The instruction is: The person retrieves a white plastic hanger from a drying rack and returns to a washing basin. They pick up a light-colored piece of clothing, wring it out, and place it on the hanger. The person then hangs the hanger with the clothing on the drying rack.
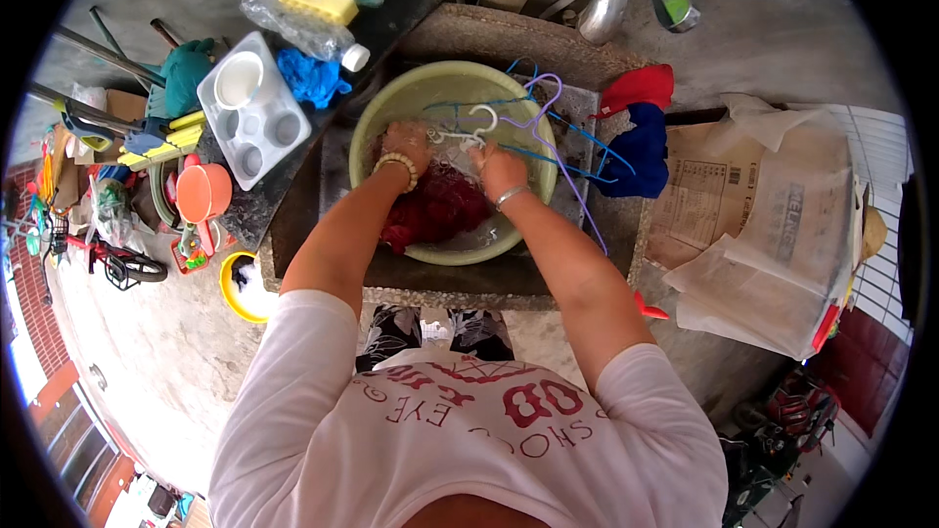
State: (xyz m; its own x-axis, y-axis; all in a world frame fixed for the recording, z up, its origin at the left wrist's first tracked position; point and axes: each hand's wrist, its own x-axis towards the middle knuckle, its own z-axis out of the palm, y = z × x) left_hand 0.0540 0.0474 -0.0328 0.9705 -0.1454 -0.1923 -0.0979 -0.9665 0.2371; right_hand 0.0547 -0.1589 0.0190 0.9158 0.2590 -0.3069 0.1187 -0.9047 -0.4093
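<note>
A pale yellow-green plastic basin (453, 258) of water stands in a stone sink before me. Dark red wet cloth (440, 209) lies in the water, between and below my hands. A white plastic clothes hanger (462, 136) spans the gap between them, its hook pointing up. At its left end is my left hand (407, 147), with the fingers partly under water and their grip hidden. My right hand (501, 172) has its fingers closed at the hanger's right end. A purple hanger (546, 117) and blue hangers (579, 132) lie across the basin's right rim.
Red cloth (638, 88) and dark blue cloth (634, 154) hang over the sink's right edge. On the left slab are a plastic bottle (304, 29), a blue crumpled bag (309, 77) and a white moulded tray (253, 114). A coral dipper (203, 193) sits beside the slab; cardboard (708, 191) stands right.
</note>
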